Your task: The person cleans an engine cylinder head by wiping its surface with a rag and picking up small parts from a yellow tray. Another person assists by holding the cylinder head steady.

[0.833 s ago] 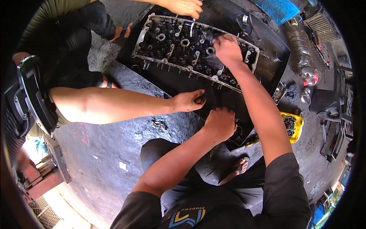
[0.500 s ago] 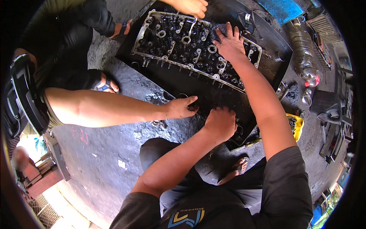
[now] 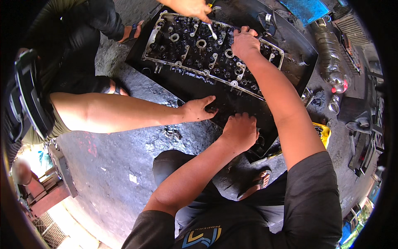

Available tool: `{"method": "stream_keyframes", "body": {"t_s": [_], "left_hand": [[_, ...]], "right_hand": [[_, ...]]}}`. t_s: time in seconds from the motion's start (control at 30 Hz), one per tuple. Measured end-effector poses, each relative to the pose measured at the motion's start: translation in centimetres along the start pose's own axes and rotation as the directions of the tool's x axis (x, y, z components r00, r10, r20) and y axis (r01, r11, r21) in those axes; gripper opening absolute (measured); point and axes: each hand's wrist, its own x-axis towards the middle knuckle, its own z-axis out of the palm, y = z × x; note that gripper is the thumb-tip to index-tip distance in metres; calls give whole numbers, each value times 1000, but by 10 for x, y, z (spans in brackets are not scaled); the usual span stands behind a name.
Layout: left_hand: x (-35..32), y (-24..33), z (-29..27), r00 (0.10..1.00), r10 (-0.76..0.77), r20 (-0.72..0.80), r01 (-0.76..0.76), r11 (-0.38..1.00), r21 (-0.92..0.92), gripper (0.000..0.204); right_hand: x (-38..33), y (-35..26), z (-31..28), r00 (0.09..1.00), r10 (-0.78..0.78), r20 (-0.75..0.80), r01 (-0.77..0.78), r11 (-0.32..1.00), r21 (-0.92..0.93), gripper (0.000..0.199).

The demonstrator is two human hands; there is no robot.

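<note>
Dark, stained workshop floor (image 3: 112,162) surrounds a broad black tray (image 3: 253,107), within which lies a rectangular engine cylinder head (image 3: 213,62), set obliquely, its pale rim enclosing blackened fittings and several ring-shaped openings. Right hand (image 3: 246,43) of the wearer: palm down over the far long edge of the cylinder head, fingers bent and slightly spread; whether they grip the rim cannot be told. Left hand (image 3: 240,130): curled into a loose fist at the near part of the tray, knuckles uppermost; any object within is hidden. Opposite, at left, a co-worker's near hand (image 3: 197,110) extends over the tray edge, thumb and fingers parted, while the co-worker's far hand (image 3: 194,7) is above the cylinder head, beside a slender pale tool (image 3: 212,32). At right: a yellow container (image 3: 326,135) and a clear plastic bottle (image 3: 327,54) lying on its side.
</note>
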Motion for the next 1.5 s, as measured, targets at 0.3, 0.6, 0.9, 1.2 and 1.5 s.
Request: {"method": "stream_keyframes", "body": {"t_s": [0.3,0.6,0.9,1.2,1.5], "left_hand": [[-3,3,-7,1000,9,-14,-9,1000,18,36],[-2,5,3,999,41,-12,-40,998,52,37],[-8,6,-1,1000,-14,-14,15,997,72,38],[-2,-3,11,950,-117,289,102,993,66,37],[2,-20,9,841,-189,507,111,978,179,29]], "right_hand": [[-19,72,-5,986,157,-50,-123,902,414,49],[-15,37,17,963,-164,-213,202,964,173,49],[-16,9,6,998,30,-61,-27,999,39,46],[-96,103,-17,926,-52,-374,266,795,546,37],[-249,69,25,847,-498,-186,483,574,661,29]]}}
